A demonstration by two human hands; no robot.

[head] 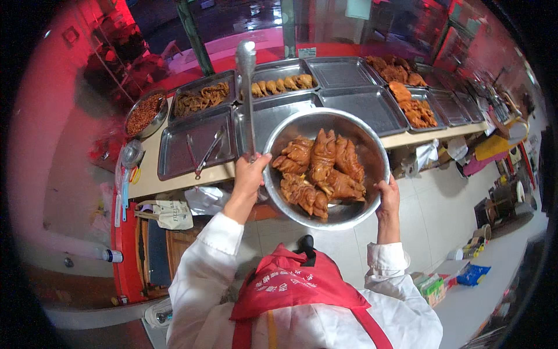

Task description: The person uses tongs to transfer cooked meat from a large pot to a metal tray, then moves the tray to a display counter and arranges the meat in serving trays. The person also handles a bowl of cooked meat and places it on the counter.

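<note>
A round stainless steel bowl (380, 150) is held in front of me, above the near edge of the counter. Several brown braised pig's trotters (323, 157) lie in it. My left hand (248, 179) grips the bowl's left side and also a long metal serving utensil (247, 96), which points away from me; its exact kind is unclear. On the opposite side, my right hand (388, 196) holds the rim with the thumb over it. Just beyond the bowl, a bare steel tray (274, 109) is partly hidden by it.
Steel trays on the counter (209, 176) hold shredded brown food (202, 99), small poultry pieces (283, 83) and orange-brown meat (416, 111). Tongs (209, 152) rest in the near-left tray (170, 152). A bowl of peanuts (146, 114) stands at far left. Below hangs a cloth bag (172, 214).
</note>
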